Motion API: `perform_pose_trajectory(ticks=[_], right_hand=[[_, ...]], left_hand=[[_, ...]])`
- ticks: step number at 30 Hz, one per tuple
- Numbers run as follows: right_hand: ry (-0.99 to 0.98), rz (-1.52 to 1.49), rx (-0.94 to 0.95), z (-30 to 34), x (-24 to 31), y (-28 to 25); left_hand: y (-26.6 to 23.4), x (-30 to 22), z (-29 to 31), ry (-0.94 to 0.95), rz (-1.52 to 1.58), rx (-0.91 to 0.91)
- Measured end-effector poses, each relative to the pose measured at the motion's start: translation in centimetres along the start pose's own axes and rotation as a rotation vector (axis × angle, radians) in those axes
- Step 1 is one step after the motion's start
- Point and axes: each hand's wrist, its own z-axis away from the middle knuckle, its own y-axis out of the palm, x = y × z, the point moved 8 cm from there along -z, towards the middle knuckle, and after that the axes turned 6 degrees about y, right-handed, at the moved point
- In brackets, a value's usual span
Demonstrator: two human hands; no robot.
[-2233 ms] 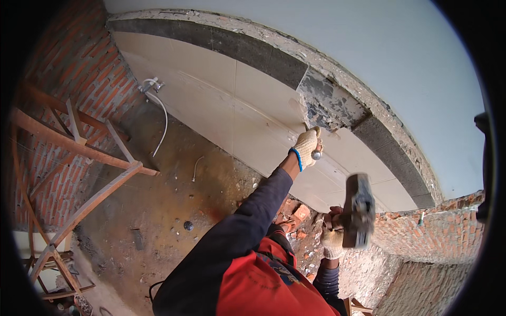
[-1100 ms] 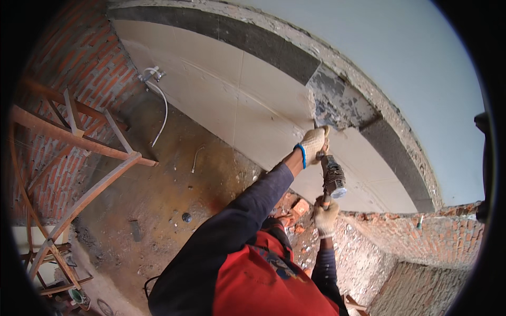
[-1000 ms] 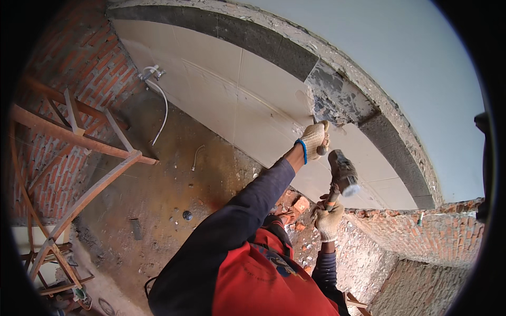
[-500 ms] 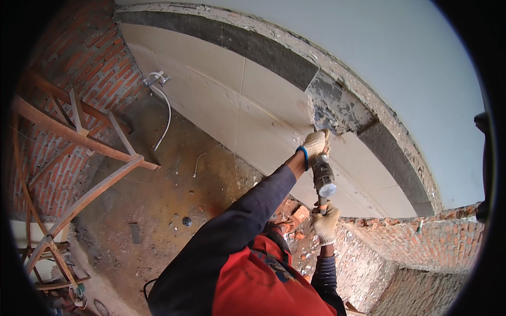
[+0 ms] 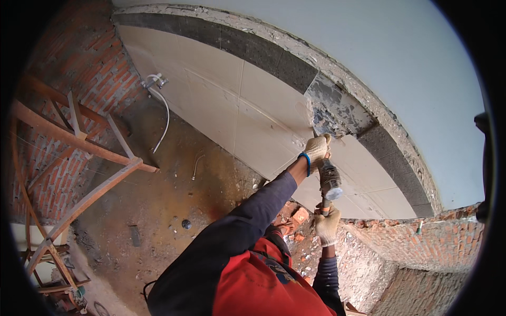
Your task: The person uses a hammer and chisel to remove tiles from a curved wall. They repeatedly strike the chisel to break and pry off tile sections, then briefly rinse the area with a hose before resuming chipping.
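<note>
My gloved left hand (image 5: pixel 318 148) is closed around a chisel (image 5: pixel 315 132), mostly hidden by the fingers. The chisel's tip points at the chipped lower edge of a broken patch (image 5: pixel 331 120) in the wall tiles. Just below that hand is the thick head of a hammer (image 5: pixel 331 183), close to the chisel's rear end; whether they touch I cannot tell. My right hand (image 5: pixel 327 225), also gloved, grips the hammer's handle lower down. Cream tiles (image 5: pixel 269 124) surround the work, with a dark grey tile band (image 5: pixel 253 50) above them.
Broken bricks and rubble (image 5: pixel 299 217) lie below my arms. A wooden frame (image 5: pixel 100 195) stands at the left before a brick wall (image 5: pixel 79 63). A tap with a white hose (image 5: pixel 167 116) hangs at the far left. A rough brick wall (image 5: pixel 421 242) rises at right.
The hammer head has shifted slightly right and toward me. My left hand has moved a little toward me, with the chisel still in it. The right hand has barely moved.
</note>
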Motion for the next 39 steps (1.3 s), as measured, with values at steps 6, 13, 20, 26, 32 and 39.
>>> perform_pose_trajectory(ticks=[6, 13, 20, 26, 32, 39], right_hand=[[-0.070, -0.420, 0.063, 3.0, 0.8, -2.9], [-0.111, 0.057, -0.102, -0.4, -1.5, 0.3], [-0.003, -0.493, 0.011, 2.8, 2.4, -1.1], [-0.351, -0.422, 0.006, 1.3, 2.5, -2.1], [0.076, -0.032, 0.019, 0.4, -2.2, 1.2], [-0.045, -0.444, -0.052, 3.9, 0.4, -3.0]], left_hand=[[0.0, 0.9, 1.1, -0.139, -0.001, -0.061], [0.1, -0.2, 1.5, -0.143, -0.041, -0.086], [0.7, -0.2, 1.4, -0.109, 0.024, -0.027], [0.4, 0.3, 0.6, -0.111, 0.025, -0.119], [-0.7, 0.8, 0.2, -0.122, -0.011, -0.122], [-0.5, 0.5, 1.2, -0.162, -0.038, -0.088]])
